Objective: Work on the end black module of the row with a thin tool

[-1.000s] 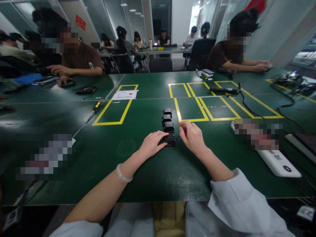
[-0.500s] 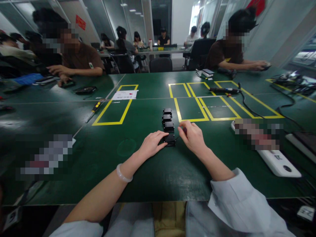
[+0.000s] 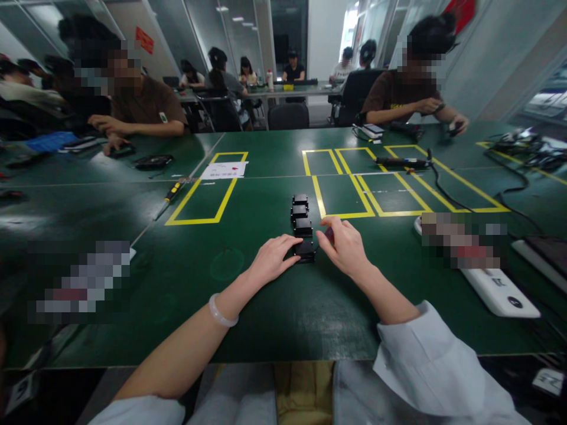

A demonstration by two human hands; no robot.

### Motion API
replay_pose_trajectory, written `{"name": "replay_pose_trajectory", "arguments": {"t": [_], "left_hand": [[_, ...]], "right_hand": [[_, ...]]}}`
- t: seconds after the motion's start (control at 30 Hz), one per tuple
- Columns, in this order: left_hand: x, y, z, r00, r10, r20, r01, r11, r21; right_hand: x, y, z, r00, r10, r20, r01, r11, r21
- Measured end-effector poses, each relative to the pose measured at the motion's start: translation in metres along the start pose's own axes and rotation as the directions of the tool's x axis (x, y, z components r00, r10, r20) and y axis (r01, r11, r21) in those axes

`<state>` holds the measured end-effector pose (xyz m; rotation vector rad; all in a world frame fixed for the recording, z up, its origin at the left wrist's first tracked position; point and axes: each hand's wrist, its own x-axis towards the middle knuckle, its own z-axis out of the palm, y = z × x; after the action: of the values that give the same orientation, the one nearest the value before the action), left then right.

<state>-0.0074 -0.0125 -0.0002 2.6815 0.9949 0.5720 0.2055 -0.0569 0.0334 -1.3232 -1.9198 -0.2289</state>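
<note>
Several small black blocks stand in a row running away from me on the green table. My left hand grips the nearest black block from the left, thumb at its near side and fingers on top. Just to the right of that block, my right hand is closed around a small screwdriver with a dark reddish handle. Its thin shaft points left at the block's side; whether the tip sits in a screw is too small to tell.
Yellow tape rectangles mark the green table. A yellow-and-black screwdriver and a white paper lie to the left. On the right are a black corded tool and a white power strip. Two co-workers sit opposite.
My right thumb and the screwdriver handle have shifted slightly; my left hand and the blocks stay put. The co-worker at the right has lowered one hand and drawn the other in.
</note>
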Motion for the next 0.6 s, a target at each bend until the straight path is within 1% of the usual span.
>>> {"name": "replay_pose_trajectory", "arguments": {"t": [0.23,0.4,0.6], "left_hand": [[0.0004,0.0008,-0.0011,1.0,0.005,0.001,-0.005,1.0,0.003],[0.0004,0.0013,-0.0007,1.0,-0.005,-0.003,0.005,1.0,0.002],[0.0,-0.0004,0.0014,1.0,-0.003,-0.006,0.003,1.0,0.004]], "right_hand": [[-0.0024,-0.003,0.0049,0.999,-0.036,0.037,0.035,0.999,0.016],[-0.0019,-0.0052,0.0036,0.997,-0.05,0.052,0.047,0.997,0.057],[-0.0015,-0.0006,0.0046,1.0,-0.015,0.002,0.015,0.999,0.034]]}}
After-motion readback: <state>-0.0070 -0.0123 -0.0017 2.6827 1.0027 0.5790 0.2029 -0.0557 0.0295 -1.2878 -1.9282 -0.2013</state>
